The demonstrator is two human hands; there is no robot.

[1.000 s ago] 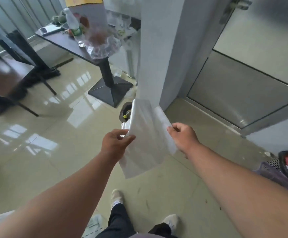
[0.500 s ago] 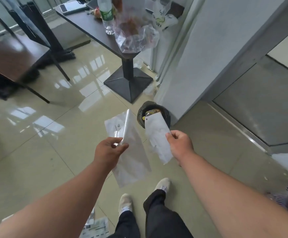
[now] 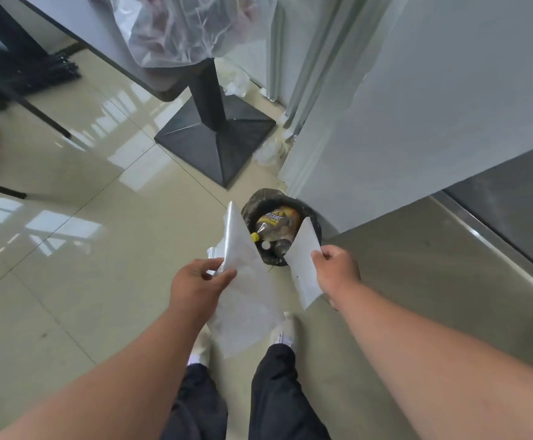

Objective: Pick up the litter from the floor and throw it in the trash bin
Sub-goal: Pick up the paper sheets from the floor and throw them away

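My left hand (image 3: 199,284) pinches a large clear plastic bag (image 3: 243,281) that hangs down in front of my legs. My right hand (image 3: 336,268) holds a smaller white plastic sheet (image 3: 303,258) by its edge. Both pieces hang just in front of a small black-lined trash bin (image 3: 252,204) on the floor by the wall corner. Inside the bin lie plastic bottles (image 3: 276,222), one with a yellow cap.
A black pedestal table base (image 3: 217,134) stands behind the bin, with a clear bag (image 3: 192,27) draped over the tabletop. A grey wall corner (image 3: 369,122) is at the right. White scraps (image 3: 268,154) lie by the wall. Glossy tiled floor stretches to the left.
I have stepped closer to the bin, which now sits just beyond my hands. The two plastic pieces, held together a second ago, are now apart, one in each hand.
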